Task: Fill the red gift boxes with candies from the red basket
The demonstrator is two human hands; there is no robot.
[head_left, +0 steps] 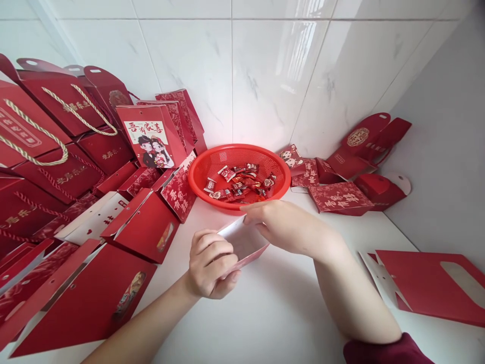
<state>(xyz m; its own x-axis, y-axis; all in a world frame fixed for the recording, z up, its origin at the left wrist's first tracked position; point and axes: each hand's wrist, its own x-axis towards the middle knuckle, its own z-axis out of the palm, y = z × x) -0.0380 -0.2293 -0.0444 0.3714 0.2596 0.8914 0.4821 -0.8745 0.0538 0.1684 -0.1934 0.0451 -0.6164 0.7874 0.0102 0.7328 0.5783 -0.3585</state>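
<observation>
A small open gift box (248, 242), white inside and red outside, is tilted above the white table. My left hand (214, 263) grips its near left side, with the fingers over the edge and the thumb underneath. At the far right rim of the box, my right hand (280, 222) has its fingers bent and closed on the edge; the fingertips are partly hidden. Just beyond my hands stands a red plastic basket (193, 174). Several wrapped candies (240, 187), mostly red, lie on its bottom.
Red gift boxes (91, 293) and bags with rope handles (76, 106) crowd the left side. A box with a cartoon couple (149, 139) stands near the wall. More red boxes (341, 197) sit at the back right. A flattened red box (428, 283) lies at the right.
</observation>
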